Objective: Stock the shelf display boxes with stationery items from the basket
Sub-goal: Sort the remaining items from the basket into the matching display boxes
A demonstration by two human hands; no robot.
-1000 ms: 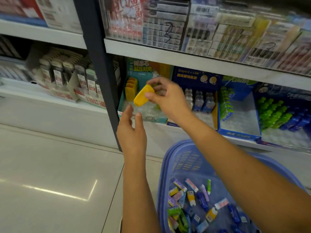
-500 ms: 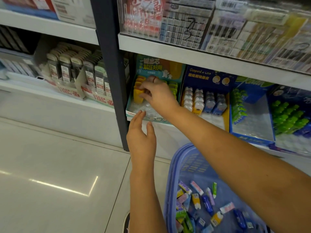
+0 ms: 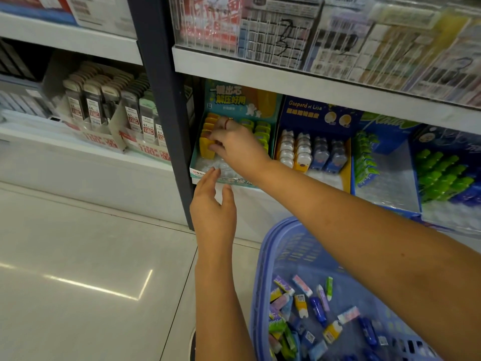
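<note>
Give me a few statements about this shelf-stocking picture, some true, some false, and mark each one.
1. The right hand holds a yellow item at the yellow row in the teal display box. True.
2. The left hand holds a yellow item too. False: it is open and holds nothing, near the box's front edge.
3. The blue basket is empty. False: loose stationery pieces lie in it.
4. A blue Gaspard et Lisa box stands just right of the teal display box. True.
</note>
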